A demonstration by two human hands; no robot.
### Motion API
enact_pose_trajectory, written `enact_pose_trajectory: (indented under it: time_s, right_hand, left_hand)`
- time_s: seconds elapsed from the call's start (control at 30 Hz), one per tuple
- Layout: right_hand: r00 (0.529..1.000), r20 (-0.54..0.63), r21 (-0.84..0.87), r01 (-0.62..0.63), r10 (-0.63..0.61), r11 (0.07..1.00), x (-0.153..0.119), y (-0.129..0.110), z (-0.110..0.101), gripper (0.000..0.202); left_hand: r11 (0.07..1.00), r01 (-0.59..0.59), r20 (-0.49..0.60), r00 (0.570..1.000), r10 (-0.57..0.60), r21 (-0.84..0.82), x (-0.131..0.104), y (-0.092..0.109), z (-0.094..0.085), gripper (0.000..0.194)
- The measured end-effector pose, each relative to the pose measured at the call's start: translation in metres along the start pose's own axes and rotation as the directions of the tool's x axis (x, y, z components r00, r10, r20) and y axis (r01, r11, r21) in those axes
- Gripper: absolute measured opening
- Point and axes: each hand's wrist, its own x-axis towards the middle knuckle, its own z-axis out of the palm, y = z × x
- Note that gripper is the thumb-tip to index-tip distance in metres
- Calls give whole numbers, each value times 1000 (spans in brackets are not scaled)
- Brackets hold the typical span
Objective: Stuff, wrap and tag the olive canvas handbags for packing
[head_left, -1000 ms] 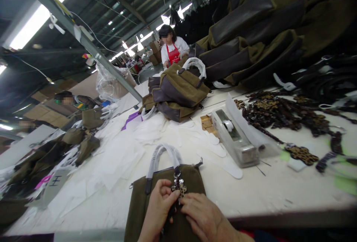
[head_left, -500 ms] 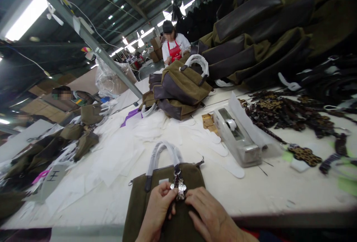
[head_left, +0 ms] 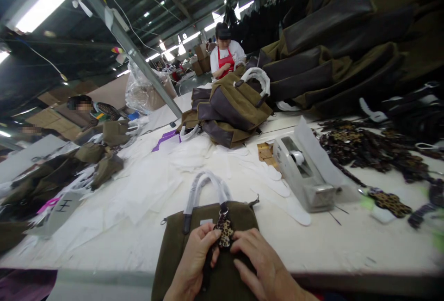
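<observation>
An olive-green handbag [head_left: 173, 254] stands in front of me at the table's near edge, its handles [head_left: 203, 185] wrapped in white padding. From the base of a handle hangs a leopard-print, flower-shaped bag charm [head_left: 226, 235], its patterned face toward me. My left hand [head_left: 196, 257] pinches the charm's left edge between thumb and fingers. Close by its right edge is my right hand [head_left: 258, 259], fingers bent over the bag front and thumb held apart. Whether its fingertips touch the charm I cannot tell.
A grey tape dispenser [head_left: 305, 176] stands to the right, before a pile of leopard-print charms [head_left: 367, 148]. Olive bags [head_left: 239, 107] are stacked beyond. White sheets [head_left: 138, 181] cover the left. A co-worker in a red apron [head_left: 226, 60] is at the back.
The charm has turned over: its shiny silvery side showed before, and now its leopard-print side faces me. Both hands stay close to it. The view has shifted slightly.
</observation>
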Motion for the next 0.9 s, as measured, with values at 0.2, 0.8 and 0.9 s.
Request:
enact_pose_trajectory:
  time_s: [0.2,0.8,0.9]
  right_hand:
    - [1000,18,-38,-21,22,999,9,-1,-4,21]
    - [981,131,-207,166,-141,964,-26,10,40,25]
    - [969,135,-292,238,-206,926,-30,17,45,30]
  left_hand:
    - [1000,7,22,1000,-7,-13,1,-1,-3,33]
    - [992,-15,-43,999,9,-122,-11,1,13,29]
    - [996,-33,-52,998,29,-80,-12,2,14,28]
